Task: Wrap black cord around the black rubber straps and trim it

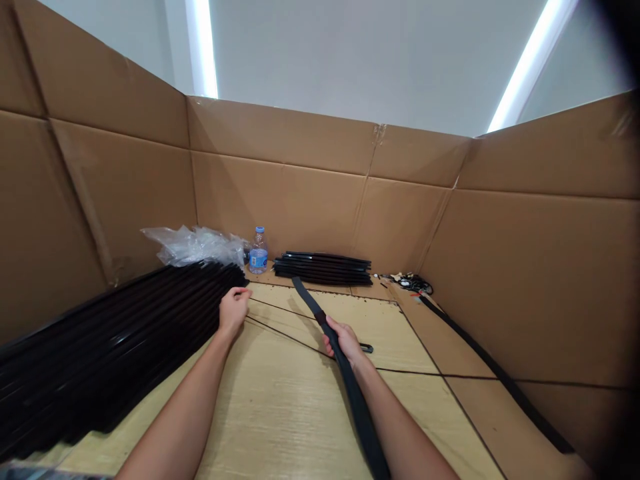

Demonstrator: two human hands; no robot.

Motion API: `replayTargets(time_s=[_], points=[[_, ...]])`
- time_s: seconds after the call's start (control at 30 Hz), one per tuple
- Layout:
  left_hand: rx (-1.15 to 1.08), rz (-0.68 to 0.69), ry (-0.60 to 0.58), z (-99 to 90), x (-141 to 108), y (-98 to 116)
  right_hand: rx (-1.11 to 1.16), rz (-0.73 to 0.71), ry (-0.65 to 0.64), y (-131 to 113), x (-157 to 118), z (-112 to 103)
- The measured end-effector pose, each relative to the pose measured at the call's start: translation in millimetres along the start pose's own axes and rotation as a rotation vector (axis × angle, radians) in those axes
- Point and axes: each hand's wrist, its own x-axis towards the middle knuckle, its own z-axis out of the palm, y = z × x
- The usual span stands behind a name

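My right hand (345, 341) is closed around a long, flat black strip (353, 390) that runs from the middle of the table down to the lower edge of view. Just beyond the fist pokes the rounded end of a small dark tool (367, 348); whether the hand also grips it I cannot tell. To the left, my left hand (234, 312) pinches a thin black cord (285, 307), pulled out in two lines towards the strip and my right hand. Another length of cord (410, 371) stretches from the right hand across to the right.
Black tubes (120, 340) are stacked along the left, under clear plastic bags (197, 245). At the back stand a water bottle (259, 252) and a pile of black strips (323, 268). Tangled cords (417, 285) and a long black strip (495, 370) lie right. Cardboard walls (280, 193) enclose the table.
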Motion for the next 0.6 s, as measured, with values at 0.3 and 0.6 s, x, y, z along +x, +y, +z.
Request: replayTargets(time_s=[0.3,0.6], points=[[0.796,0.494,-0.258,38.4,-66,15,0.038,0.005,-0.001,-3,-2,-5],[0.555,0.777,-1.05,76.8,-117,3,0.013,-0.002,-0.03,-1,0,-6]])
